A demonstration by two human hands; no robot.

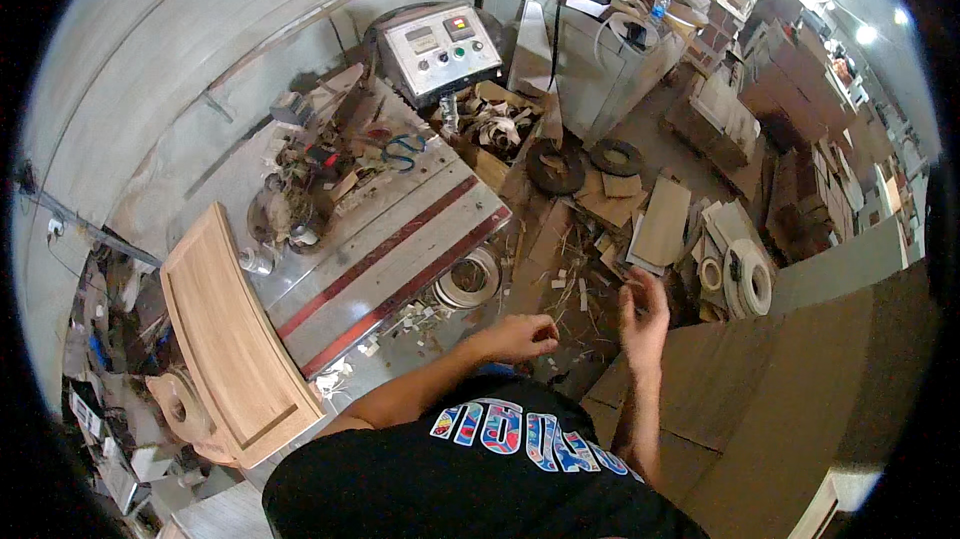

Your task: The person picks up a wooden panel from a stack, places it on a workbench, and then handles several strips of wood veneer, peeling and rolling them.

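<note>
My left hand (515,337) is held in front of my chest, its fingers loosely bent and a little apart, with nothing seen in it. To its right, my right hand (645,317) is raised with thumb and fingers apart, also holding nothing that shows. Neither hand appears to touch anything. The nearest thing to my left hand is a roll of pale edging strip (468,279), lying low beside the machine table. A light wood cabinet door (235,339) with a framed panel leans along the left edge of the metal machine table (375,274), which has two red stripes.
A control box (440,49) with knobs and displays stands at the table's far end. Scissors (403,151) and dusty clutter lie on the table. Strip rolls (748,277), boards (662,224) and scraps cover the floor ahead. Large brown panels (780,389) stand close on my right.
</note>
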